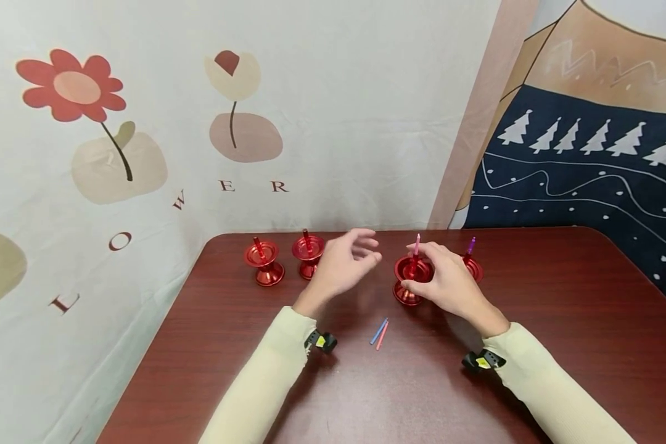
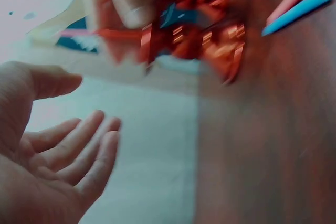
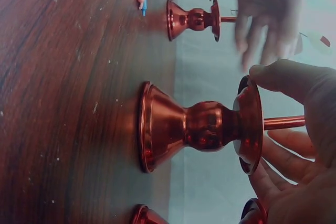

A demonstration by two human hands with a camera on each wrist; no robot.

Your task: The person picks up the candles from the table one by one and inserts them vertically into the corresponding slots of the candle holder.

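My right hand (image 1: 449,280) holds the dish rim of a shiny red metal candle holder (image 3: 207,127), thumb on the near side and fingers round the far side. The holder stands upright on the table, and a pink candle (image 1: 418,243) rises from its centre tube. My left hand (image 1: 344,262) is in the air to the left of that holder, fingers loosely bent and thumb apart, with nothing in it. Behind my right hand a second red holder (image 1: 473,269) carries a purple candle (image 1: 471,245). A blue candle (image 1: 378,331) and a pink-red candle (image 1: 382,336) lie side by side in front.
Two more red candle holders, the outer one (image 1: 265,262) and the inner one (image 1: 308,250), stand at the back left with no candle showing. My left hand partly covers the inner one. A printed cloth (image 1: 355,154) hangs behind the dark red-brown table (image 1: 399,394).
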